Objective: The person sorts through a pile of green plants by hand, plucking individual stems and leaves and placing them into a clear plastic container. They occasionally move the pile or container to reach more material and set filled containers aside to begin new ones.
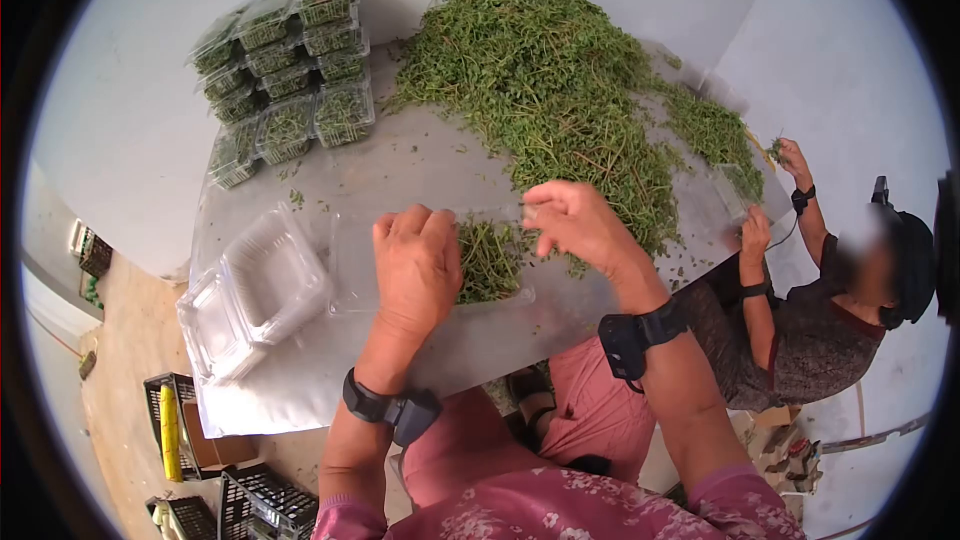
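Observation:
An open clear plastic clamshell box (528, 292) lies in front of me, its lid (350, 285) spread out to the left. Leafy green sprigs (488, 265) fill the part of the box that shows. My left hand (415, 265) is closed over the left side of the sprigs, fingers bent down; its fingertips and anything in them are hidden. Just above the box's right end is my right hand (580, 225), fingers curved and apart, with nothing visible in them. A large heap of the same greens (540, 70) rises behind the box.
Filled clear boxes (285, 125) stand stacked at the back left of the table (430, 160). Nested open boxes (270, 280) lie at the left edge. At the right, another person (820, 320) holds a small sprig. Black crates (265, 500) sit on the floor.

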The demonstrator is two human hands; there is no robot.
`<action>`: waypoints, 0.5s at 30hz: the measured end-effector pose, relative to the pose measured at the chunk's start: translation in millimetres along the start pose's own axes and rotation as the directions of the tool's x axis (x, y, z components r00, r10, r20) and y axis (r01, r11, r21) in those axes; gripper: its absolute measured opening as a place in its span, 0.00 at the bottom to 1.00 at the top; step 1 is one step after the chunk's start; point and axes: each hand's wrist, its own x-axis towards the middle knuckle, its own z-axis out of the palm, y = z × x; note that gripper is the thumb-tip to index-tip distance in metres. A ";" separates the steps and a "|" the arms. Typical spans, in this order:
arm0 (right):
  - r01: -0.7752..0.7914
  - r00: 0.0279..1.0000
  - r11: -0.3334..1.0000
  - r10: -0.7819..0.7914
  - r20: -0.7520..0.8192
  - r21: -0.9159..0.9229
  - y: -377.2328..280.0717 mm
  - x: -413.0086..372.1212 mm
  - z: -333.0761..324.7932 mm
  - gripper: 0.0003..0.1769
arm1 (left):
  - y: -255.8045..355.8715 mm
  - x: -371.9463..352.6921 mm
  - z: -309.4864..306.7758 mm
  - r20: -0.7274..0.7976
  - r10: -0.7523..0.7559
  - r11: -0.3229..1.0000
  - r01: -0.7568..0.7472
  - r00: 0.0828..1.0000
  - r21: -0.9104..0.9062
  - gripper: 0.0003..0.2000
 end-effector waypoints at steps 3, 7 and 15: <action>-0.035 0.973 0.977 -0.014 -0.231 -0.209 29.6 12.8 -33.6 0.13 | 5.8 -1.0 0.5 0.095 0.057 0.998 -0.054 0.994 -0.037 0.07; -0.110 0.946 0.876 -0.054 -0.321 -0.469 54.7 17.1 -55.6 0.07 | 11.8 -4.0 2.0 0.234 0.088 0.995 -0.072 0.968 -0.076 0.09; -0.108 0.977 0.789 -0.028 -0.211 -0.605 82.0 26.5 -43.7 0.13 | 9.3 -14.1 9.4 0.422 0.058 0.997 -0.074 0.905 0.022 0.08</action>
